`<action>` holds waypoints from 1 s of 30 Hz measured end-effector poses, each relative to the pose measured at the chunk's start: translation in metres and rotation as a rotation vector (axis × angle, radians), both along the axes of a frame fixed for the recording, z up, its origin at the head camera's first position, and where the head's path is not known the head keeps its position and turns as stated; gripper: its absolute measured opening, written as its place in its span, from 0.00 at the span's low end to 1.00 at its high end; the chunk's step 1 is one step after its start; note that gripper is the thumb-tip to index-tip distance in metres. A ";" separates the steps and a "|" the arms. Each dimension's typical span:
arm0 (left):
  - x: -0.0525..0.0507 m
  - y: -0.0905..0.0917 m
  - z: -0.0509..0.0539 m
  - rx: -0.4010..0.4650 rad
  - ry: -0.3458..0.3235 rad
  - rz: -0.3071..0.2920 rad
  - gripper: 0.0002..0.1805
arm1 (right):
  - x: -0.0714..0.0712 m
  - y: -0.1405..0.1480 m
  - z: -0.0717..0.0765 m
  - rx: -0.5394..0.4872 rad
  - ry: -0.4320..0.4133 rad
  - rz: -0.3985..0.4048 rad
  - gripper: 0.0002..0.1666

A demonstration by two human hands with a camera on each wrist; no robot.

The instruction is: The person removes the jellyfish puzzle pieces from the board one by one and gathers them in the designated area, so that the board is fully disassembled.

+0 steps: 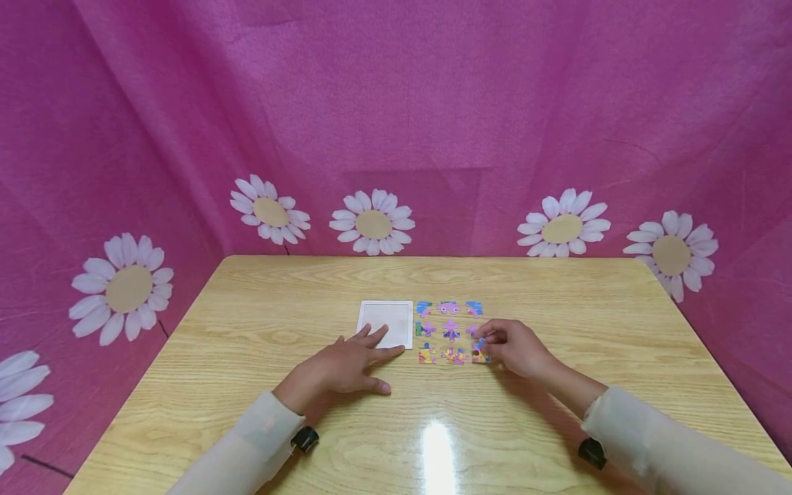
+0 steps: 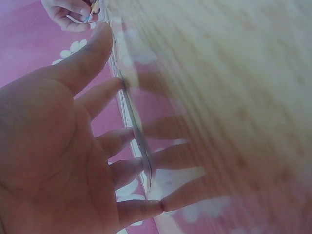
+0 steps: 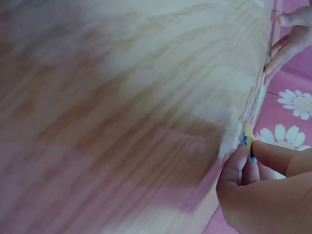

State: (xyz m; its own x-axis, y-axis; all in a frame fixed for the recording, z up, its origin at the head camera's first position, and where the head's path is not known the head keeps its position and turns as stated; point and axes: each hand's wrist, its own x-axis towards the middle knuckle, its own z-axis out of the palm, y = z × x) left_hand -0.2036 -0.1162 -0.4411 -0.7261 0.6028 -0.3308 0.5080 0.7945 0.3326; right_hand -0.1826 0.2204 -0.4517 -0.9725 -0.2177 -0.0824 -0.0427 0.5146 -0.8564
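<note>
My right hand pinches a jigsaw puzzle piece between thumb and fingers, tilted up at the lower right corner of the piece layout. Its colours are yellow and blue. Several other puzzle pieces with pink, blue and yellow print lie flat in spaced rows to the left of that hand. Beside them is a white square puzzle tray with a raised rim. My left hand has its fingers spread, and the fingertips rest on the tray's lower part and edge. The left thumb points toward the right.
The wood-grain table carries the tray and pieces near its middle. A pink cloth with white daisies hangs behind the table and along its sides. Dark wrist devices sit under both sleeves. A bright light reflection shows at the table's front.
</note>
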 end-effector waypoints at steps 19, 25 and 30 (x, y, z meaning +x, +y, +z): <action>-0.001 -0.001 -0.001 0.009 -0.001 0.000 0.41 | -0.001 0.009 -0.013 0.093 0.096 0.021 0.07; -0.001 0.000 -0.001 0.007 -0.001 -0.003 0.41 | -0.002 0.012 -0.015 0.088 0.086 0.027 0.07; -0.001 -0.001 -0.001 0.008 -0.005 -0.004 0.41 | -0.001 0.012 -0.015 0.089 0.070 0.027 0.07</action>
State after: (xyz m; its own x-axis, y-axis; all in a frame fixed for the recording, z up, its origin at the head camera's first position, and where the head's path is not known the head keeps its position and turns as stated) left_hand -0.2047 -0.1169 -0.4423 -0.7221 0.6082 -0.3296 0.5092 0.7899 0.3417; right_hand -0.1839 0.2321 -0.4669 -0.9705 -0.2386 -0.0344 -0.1157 0.5864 -0.8017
